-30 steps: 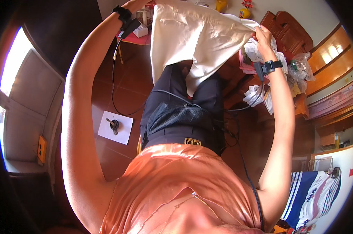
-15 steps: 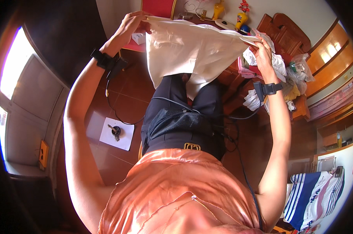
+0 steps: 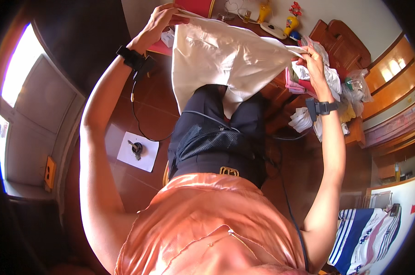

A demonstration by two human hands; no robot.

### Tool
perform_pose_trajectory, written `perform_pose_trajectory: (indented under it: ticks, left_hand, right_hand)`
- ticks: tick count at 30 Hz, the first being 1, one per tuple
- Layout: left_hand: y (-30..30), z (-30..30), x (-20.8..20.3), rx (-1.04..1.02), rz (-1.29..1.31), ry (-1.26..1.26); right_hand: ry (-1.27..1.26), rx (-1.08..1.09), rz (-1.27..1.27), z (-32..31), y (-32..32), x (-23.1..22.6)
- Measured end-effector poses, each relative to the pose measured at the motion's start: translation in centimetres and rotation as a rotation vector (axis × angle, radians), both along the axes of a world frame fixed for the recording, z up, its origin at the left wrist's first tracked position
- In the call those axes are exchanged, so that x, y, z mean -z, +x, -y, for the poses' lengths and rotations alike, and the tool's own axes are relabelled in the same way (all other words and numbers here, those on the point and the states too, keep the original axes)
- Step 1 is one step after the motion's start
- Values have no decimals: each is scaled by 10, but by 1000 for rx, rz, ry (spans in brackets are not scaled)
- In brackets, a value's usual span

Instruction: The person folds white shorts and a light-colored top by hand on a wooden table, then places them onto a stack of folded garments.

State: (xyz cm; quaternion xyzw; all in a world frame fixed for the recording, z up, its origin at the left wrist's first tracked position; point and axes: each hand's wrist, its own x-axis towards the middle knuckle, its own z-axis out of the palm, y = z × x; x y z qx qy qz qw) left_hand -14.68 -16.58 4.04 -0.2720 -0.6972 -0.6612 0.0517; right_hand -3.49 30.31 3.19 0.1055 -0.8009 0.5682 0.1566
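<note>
Single head-worn fisheye view, looking steeply down own torso, close; floor (image 3: 148, 110) beyond.

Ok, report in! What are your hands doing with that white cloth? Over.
Left hand grips one top corner of the cream cloth. Right hand grips the other. Cloth hangs spread over the lap. Nothing blocking.
</note>
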Motion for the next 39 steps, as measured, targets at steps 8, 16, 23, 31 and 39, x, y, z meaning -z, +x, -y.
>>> perform_pose_trajectory:
  ticks: [8,16,23,31,39]
  left_hand:
    - [69,18,-12,88,-339,-155]
    - [123,44,-23,144,-420,-303]
    - [112,8,-55,339,-666,-246]
    - [132,-90,-71,278,-901,-505]
    - [112,-133,-63,371,-755,-518]
  right_hand:
    - [-256,-14,-220,-20,14,5]
    - [-41,-193,-309,-9,45,-7]
    - [268,-299,-472,33,39,-36]
    - [395,-388,-347,100,45,-59]
    - [133,-404,-148,130,45,-64]
